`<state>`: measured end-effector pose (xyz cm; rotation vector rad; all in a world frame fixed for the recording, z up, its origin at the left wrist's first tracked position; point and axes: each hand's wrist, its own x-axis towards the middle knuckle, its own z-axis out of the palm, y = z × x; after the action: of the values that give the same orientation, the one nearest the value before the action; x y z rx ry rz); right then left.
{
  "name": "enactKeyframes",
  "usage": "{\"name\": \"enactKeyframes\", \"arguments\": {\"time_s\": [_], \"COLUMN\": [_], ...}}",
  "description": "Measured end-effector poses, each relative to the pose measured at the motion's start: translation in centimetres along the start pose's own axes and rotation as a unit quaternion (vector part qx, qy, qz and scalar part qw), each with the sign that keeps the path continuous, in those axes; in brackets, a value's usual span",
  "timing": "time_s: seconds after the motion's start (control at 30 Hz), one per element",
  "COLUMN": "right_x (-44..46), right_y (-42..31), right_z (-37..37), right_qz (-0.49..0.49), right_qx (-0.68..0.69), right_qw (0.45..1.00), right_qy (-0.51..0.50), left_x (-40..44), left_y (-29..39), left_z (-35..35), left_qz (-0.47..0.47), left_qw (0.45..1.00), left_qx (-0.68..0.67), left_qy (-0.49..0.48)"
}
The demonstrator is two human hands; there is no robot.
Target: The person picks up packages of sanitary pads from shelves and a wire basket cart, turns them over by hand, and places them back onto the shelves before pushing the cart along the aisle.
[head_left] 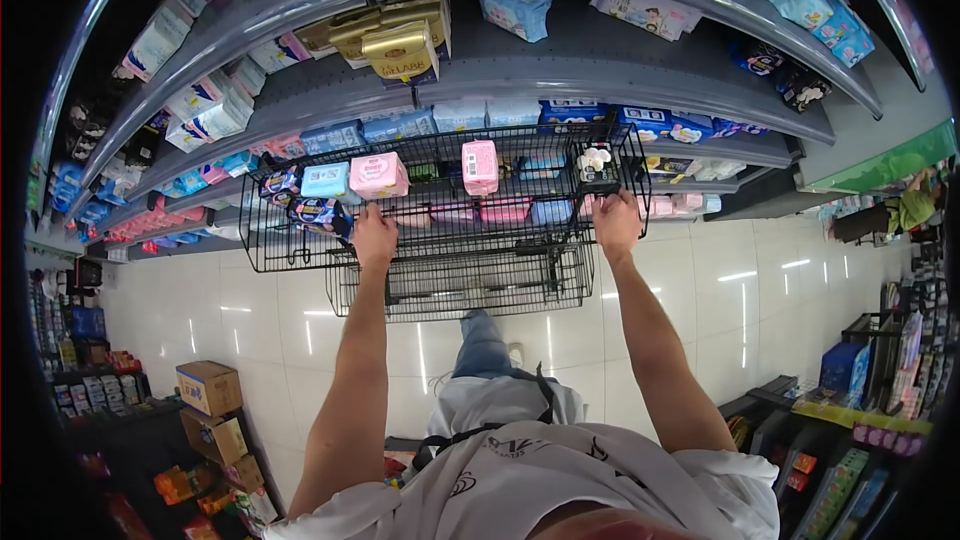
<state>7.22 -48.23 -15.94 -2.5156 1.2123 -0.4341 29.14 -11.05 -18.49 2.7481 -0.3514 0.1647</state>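
Both arms reach forward to a black wire basket cart (460, 280). My left hand (375, 238) is closed on its near rim, left of centre. Near the right end of the same rim, my right hand (617, 220) is closed too. Inside the upper basket lie a pink pack (378, 175), a light blue pack (325, 181) and dark patterned packs (318, 212) at the left. An upright pink pack (480, 167) stands around the middle, and a black pack with white flowers (597, 166) is at the right. The lower basket shows below.
Shelves (600, 65) of packaged goods curve across the front, with gold packs (400, 50) on one. Cardboard boxes (208, 387) stand at lower left. Another person (912, 208) is at the far right. Display racks (835, 440) line the lower right beside the tiled floor (690, 290).
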Motion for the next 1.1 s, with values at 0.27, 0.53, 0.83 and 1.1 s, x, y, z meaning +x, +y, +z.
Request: {"name": "enactKeyframes", "arguments": {"time_s": [0.27,0.53,0.83,1.1], "right_x": [-0.2,-0.2,-0.2,-0.1], "right_y": [0.2,-0.2,0.1,0.5], "right_z": [0.1,-0.3,0.2,0.7], "right_qz": [-0.008,-0.015,-0.021,-0.032], "right_qx": [-0.012,-0.009,-0.012,-0.020], "right_qw": [1.000,1.000,0.999,0.999], "right_qy": [0.011,0.013,0.022,0.034], "left_x": [0.0,0.1,0.0,0.2], "left_y": [-0.5,0.0,-0.2,-0.3], "left_z": [0.7,0.0,0.4,0.3], "left_qz": [0.013,0.003,0.014,0.009], "left_qw": [1.000,1.000,1.000,1.000], "left_qx": [0.004,0.013,-0.006,0.007], "left_qy": [0.021,-0.012,0.021,-0.002]}}
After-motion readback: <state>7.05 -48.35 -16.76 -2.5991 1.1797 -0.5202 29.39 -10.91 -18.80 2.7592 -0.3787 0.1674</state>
